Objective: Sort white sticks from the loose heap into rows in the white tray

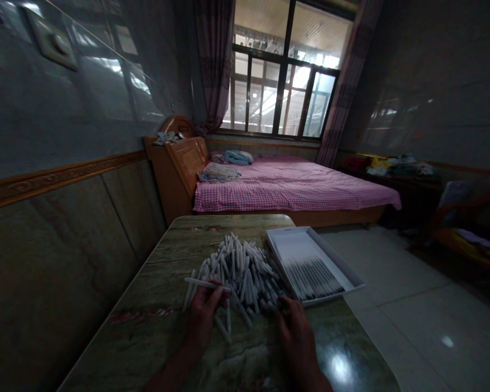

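Note:
My left hand pinches a slim whitish pen, which points left across the front of a heap. Loose pens in white and grey make up that heap, with darker ends toward its right side. A few of them lie apart by my left fingers. At the heap's right front edge is my right hand, its fingers curled together around something small and dark that I cannot make out. Just beyond it, a shallow white box holds a neat row of pens side by side, dark ends toward me.
Everything lies on a marble-patterned table with rounded corners. A bed with a pink checked sheet stands behind it. The tiled wall runs close on the left. At right are tiled floor and a wooden chair.

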{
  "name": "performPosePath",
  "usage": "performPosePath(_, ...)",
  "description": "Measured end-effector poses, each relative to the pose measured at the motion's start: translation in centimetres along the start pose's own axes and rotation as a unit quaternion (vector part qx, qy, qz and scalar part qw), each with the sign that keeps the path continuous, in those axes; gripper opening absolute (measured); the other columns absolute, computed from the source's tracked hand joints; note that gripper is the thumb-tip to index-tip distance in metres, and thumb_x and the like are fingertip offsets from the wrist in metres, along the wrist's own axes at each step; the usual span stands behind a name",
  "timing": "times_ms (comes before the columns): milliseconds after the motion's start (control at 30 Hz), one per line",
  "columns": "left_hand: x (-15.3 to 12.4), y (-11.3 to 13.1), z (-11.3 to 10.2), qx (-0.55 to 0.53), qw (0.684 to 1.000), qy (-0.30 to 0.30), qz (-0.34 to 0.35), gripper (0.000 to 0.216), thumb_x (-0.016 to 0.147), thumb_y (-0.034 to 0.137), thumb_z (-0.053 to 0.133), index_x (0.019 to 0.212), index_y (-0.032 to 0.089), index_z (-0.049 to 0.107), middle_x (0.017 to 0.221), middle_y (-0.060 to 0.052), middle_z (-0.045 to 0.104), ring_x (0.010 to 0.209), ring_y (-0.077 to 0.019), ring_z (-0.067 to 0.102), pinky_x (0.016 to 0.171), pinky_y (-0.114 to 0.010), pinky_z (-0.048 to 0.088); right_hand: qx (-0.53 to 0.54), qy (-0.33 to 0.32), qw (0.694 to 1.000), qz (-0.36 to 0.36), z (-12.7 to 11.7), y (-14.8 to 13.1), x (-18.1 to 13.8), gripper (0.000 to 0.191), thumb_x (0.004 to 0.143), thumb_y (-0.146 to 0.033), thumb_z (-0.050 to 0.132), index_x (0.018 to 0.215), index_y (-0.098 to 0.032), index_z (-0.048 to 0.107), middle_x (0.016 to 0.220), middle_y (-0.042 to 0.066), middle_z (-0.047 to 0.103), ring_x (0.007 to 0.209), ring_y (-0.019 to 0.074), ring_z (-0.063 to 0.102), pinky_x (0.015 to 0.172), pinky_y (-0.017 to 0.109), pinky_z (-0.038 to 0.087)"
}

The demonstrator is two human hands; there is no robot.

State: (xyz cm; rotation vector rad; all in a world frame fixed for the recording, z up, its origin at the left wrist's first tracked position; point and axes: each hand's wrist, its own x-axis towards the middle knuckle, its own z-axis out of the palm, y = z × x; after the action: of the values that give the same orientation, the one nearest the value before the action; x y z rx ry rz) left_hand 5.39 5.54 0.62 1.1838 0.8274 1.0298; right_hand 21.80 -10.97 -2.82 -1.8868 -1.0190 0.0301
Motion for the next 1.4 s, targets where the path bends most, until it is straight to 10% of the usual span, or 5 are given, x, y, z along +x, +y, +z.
performPosePath(500,1.7,-0.2,0.2,-0.113,0.985,-0.006,-0.131,0.039,0.062,0.045,0.075,0.089,0.020,0.062,0.078,-0.002,0.071,0.070,-0.0201,0.071,0.061,-0.030,0.054,-0.340,-0.137,0.929,0.045,1.1,-5.0,4.6,0.022,0.089,-0.006,0.045,0.098,-0.018,0.061,0.096,0.010,0.068,0.077,0.0192,0.070,0.054,0.023,0.036)
performPosePath(1400,1.9,-0.7,0.5,-0.274,0.947,-0.024,-0.166,0.013,0.079,0.018,0.070,0.087,0.016,0.060,0.081,-0.006,0.077,0.077,-0.0216,0.076,0.068,-0.030,0.061,-0.063,0.030,0.997,-0.045,3.4,-0.6,1.8,0.039,0.098,-0.047,0.033,0.100,-0.024,0.064,0.091,0.006,0.073,0.079,0.0199,0.070,0.069,0.026,0.050)
